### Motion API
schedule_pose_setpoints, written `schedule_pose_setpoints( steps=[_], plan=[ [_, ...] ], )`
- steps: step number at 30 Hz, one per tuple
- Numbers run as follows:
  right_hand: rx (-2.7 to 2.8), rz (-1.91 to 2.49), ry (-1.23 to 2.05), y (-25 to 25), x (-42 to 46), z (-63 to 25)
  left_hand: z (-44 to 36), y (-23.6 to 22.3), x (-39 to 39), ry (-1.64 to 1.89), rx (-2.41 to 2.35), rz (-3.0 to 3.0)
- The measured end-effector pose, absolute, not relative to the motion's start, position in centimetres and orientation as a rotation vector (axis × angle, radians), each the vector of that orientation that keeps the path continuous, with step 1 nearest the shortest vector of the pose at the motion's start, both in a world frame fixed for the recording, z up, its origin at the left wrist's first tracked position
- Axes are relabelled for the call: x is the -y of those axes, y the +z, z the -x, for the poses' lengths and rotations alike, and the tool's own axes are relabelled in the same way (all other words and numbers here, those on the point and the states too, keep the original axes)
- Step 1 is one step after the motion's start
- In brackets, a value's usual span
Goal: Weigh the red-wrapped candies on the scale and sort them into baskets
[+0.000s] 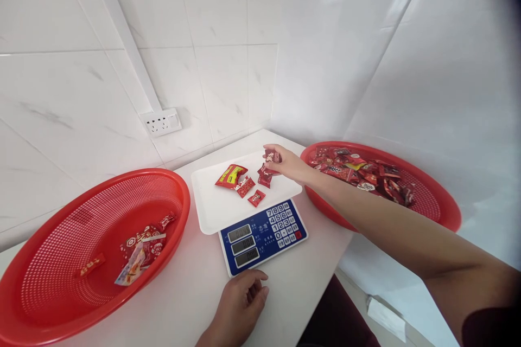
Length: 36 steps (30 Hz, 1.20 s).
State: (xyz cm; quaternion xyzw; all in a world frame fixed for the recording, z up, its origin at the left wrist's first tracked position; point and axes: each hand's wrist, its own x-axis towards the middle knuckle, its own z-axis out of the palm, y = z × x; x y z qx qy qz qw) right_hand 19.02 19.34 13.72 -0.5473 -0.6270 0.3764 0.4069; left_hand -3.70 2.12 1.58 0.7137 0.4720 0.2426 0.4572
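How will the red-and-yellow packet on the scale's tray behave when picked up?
The red-and-yellow packet likely gives when pinched: its wrapper looks puffy and creased. Its glossy film may be a bit slippery. With its broad side down on the flat white tray, it would probably slide rather than roll.

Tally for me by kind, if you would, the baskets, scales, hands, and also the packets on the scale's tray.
Baskets (left basket, right basket): 2
Scale: 1
Hands (left hand, right hand): 2
Large red-and-yellow packet: 1
Small red packets: 2
Total: 8, leaving out the dark red packets at the right hand, which overlap too much to count.
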Motion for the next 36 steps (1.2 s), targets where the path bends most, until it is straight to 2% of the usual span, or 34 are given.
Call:
schedule_pose_setpoints(
  steps=[7, 15, 19, 23, 36],
  plan=[
    [1.688, 1.583, 0.646, 13.1, -19.8, -19.8, 3.7, 1.4, -2.2, 0.621, -1.157, -1.770],
    [1.548, 1.483, 1.041, 12.8, -19.4, -18.7, 3.7, 1.7, -2.1, 0.604, -1.157, -1.780],
    [1.541, 1.423, 0.968, 13.6, -19.5, -18.0, 3.7, 1.8, -2.1, 0.591, -1.145, -1.767],
    [1.513, 1.378, 1.032, 13.9, -20.1, -17.3, 3.7, 1.8, -2.0, 0.585, -1.135, -1.771],
    [1.635, 1.444, 0.891, 13.3, -19.8, -17.8, 3.8, 1.3, -2.1, 0.595, -1.128, -1.765]
  ],
)
